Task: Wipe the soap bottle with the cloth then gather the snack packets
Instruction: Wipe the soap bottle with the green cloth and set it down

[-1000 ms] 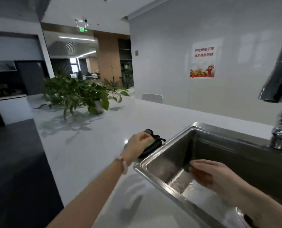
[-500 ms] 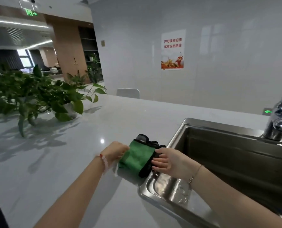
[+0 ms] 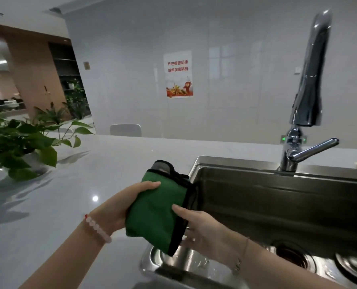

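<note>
A folded green cloth (image 3: 156, 209) with a black hem and a grey inner side is held up over the left rim of the sink. My left hand (image 3: 119, 207) grips its left edge, thumb on top. On the cloth's right side my right hand (image 3: 202, 228) holds the black hem, fingers partly underneath. No soap bottle or snack packets are in view.
A steel sink (image 3: 277, 205) with a drain (image 3: 290, 255) fills the lower right, and a tall chrome tap (image 3: 302, 130) stands behind it. The white counter (image 3: 48, 215) spreads left, with a leafy potted plant (image 3: 17, 147) at its far left. A chair back (image 3: 126, 130) shows beyond the counter.
The cloth has come off the counter and is now lifted and held by both hands over the sink's edge. My right hand left the sink basin and took the cloth's right side.
</note>
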{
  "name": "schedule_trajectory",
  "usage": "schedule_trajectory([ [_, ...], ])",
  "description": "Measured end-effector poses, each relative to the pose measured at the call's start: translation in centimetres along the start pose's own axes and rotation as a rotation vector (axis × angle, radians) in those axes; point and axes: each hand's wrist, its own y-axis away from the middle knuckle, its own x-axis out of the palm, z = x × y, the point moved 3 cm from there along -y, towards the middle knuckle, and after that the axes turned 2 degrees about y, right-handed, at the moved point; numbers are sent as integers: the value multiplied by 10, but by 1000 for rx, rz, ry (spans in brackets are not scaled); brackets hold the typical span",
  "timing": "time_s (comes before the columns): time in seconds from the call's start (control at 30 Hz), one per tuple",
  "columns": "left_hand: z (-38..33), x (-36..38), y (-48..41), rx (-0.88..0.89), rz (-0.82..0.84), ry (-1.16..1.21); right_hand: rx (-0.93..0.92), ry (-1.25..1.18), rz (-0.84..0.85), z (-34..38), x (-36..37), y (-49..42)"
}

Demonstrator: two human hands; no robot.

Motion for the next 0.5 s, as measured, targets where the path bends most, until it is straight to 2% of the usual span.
schedule_trajectory([
  [0.07,-1,29,-3,22,37,45,-71,-86,37,7,-17,20],
  [0.17,-2,88,-20,38,67,70,-223,-169,-60,29,-59,58],
  [0.37,8,226,-66,48,296,58,-369,-32,-355,71,-167,155],
  [0.5,21,331,-104,74,301,37,-414,56,-525,87,-249,217],
])
